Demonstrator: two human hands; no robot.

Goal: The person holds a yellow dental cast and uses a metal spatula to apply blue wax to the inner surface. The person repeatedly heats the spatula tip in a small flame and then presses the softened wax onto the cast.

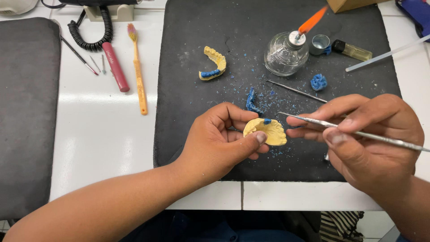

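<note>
A: Position of the yellow dental cast (267, 131)?

B: Held above the black mat (188, 134), near its 6 o'clock edge. Left hand (219, 141) pinches it: thumb across the front face, fingers curled behind. The cast sits at 3 o'clock from that hand's palm, at the fingertips.

A: Orientation?

B: Long axis runs roughly 9 to 3 o'clock, slightly dropping toward 4. Rounded edge faces 6 o'clock; a small dab of blue wax (267, 121) sits on its top edge at 12.

A: Right hand?

B: Right hand (367, 139) is closed on a thin metal instrument (358, 132), thumb and fingers pressed around the shaft. Its axis lies about 10 to 4 o'clock; the tip points to 10, ending just beside the cast's upper right, not clearly touching.

A: Surroundings?

B: On the mat at 12 o'clock from the cast: a second yellow cast with blue wax (212, 64). At 1 o'clock: a lit glass spirit lamp (286, 53), a blue wax lump (318, 82), a second metal probe (296, 91). On the white worktop (98, 134) at 10 o'clock: an orange toothbrush (139, 71) and a red-handled tool (115, 66).
</note>
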